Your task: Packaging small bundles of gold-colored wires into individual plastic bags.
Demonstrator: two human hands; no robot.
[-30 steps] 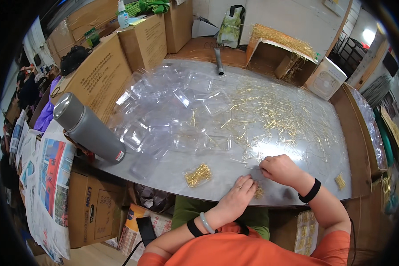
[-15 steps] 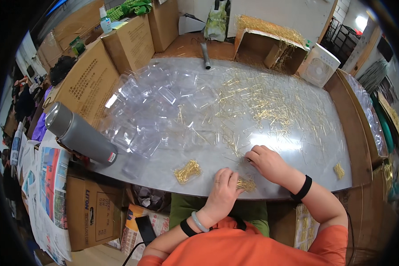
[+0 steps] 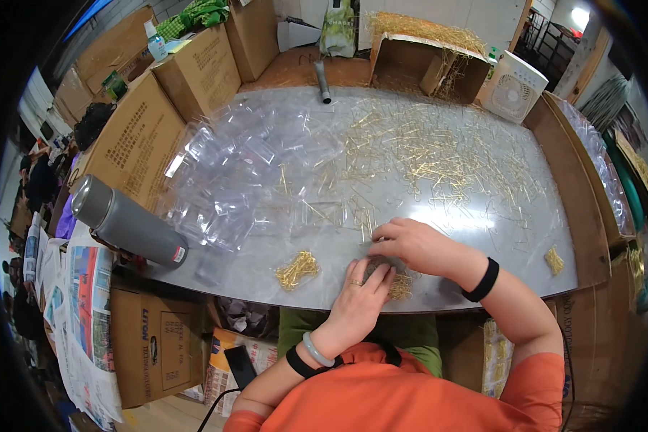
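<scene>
My left hand (image 3: 358, 291) lies at the table's near edge, its fingers curled over the side of a bundle of gold wire hooks (image 3: 400, 286), partly hidden by the hand. Just beyond it is my right hand (image 3: 416, 246), fingers bent and pointing down close to the left fingertips; whatever they pinch is hidden. To the left of my hands sits a heap of gold wire hooks (image 3: 297, 271), seemingly in a clear plastic box. Many loose gold wire hooks (image 3: 439, 169) are scattered over the right and middle of the table.
Clear plastic boxes (image 3: 230, 158) are piled on the table's left. A grey flask (image 3: 133, 223) leans at the left edge. At the back stand an open carton (image 3: 403, 65) and a white fan (image 3: 515, 86). A small hook bundle (image 3: 554, 261) lies far right.
My right hand has moved left, nearer to the left hand. The left hand's fingers have reached a little farther forward over the bundle. The whole view has shifted slightly.
</scene>
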